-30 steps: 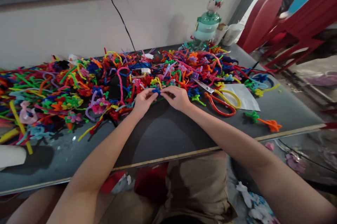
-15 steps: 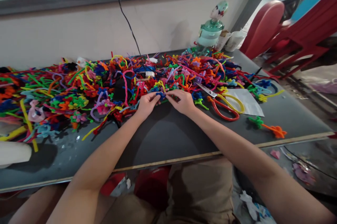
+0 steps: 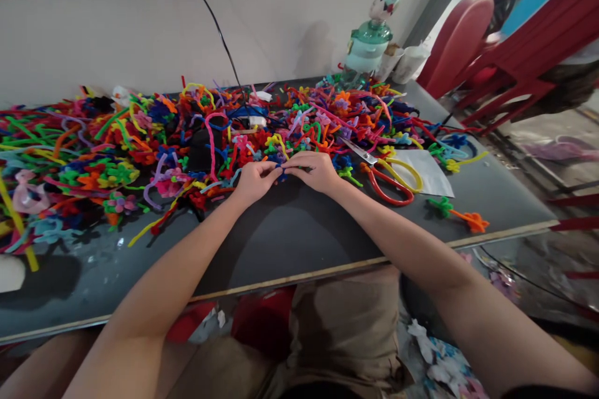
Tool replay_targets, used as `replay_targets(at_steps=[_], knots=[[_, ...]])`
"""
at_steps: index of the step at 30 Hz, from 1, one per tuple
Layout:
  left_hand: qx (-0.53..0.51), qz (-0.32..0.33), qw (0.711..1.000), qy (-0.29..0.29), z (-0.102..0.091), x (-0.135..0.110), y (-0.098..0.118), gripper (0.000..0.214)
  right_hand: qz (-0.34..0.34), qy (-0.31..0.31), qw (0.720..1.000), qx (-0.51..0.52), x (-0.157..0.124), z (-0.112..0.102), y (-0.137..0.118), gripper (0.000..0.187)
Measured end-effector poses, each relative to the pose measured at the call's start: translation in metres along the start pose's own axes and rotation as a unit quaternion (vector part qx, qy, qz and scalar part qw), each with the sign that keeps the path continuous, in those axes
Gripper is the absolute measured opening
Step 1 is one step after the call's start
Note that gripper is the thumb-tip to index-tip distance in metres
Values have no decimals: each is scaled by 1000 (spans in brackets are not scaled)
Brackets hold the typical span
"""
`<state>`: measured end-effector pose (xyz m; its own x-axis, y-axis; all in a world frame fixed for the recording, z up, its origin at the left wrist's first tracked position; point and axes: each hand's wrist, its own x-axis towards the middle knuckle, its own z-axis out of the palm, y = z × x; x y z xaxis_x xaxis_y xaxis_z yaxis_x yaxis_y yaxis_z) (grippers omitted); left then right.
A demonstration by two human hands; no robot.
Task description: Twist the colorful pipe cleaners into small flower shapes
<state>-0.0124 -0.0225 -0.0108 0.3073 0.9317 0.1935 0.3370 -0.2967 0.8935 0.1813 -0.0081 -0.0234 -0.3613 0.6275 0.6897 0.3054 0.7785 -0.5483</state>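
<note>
My left hand (image 3: 253,182) and my right hand (image 3: 312,171) meet at the near edge of a big heap of coloured pipe cleaners (image 3: 154,137) on a dark table (image 3: 290,243). Both hands pinch a small blue pipe-cleaner piece (image 3: 281,172) between their fingertips. Most of that piece is hidden by the fingers. Scissors with red and yellow handles (image 3: 390,183) lie just right of my right hand.
A white sheet (image 3: 428,174) lies under the scissors' handles. A green and orange pipe-cleaner flower (image 3: 461,215) lies near the table's right front edge. A pale green bottle with a figure top (image 3: 372,37) stands at the back. Red chairs (image 3: 468,37) stand at the right. A black cable (image 3: 219,37) hangs down the wall.
Both hands stay together on the blue piece; the fingers have shifted slightly and now cover more of it. The camera view has wobbled up and back down.
</note>
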Motion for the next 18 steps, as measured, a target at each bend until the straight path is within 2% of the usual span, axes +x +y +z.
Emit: replay_targets(at_steps=[9, 18], knots=[[17, -6, 1000, 20, 3, 2, -6, 24, 8, 9, 999, -37, -2, 2, -2, 16], [19, -7, 1000, 16, 3, 3, -4, 24, 106, 4, 994, -7, 2, 2, -13, 12]])
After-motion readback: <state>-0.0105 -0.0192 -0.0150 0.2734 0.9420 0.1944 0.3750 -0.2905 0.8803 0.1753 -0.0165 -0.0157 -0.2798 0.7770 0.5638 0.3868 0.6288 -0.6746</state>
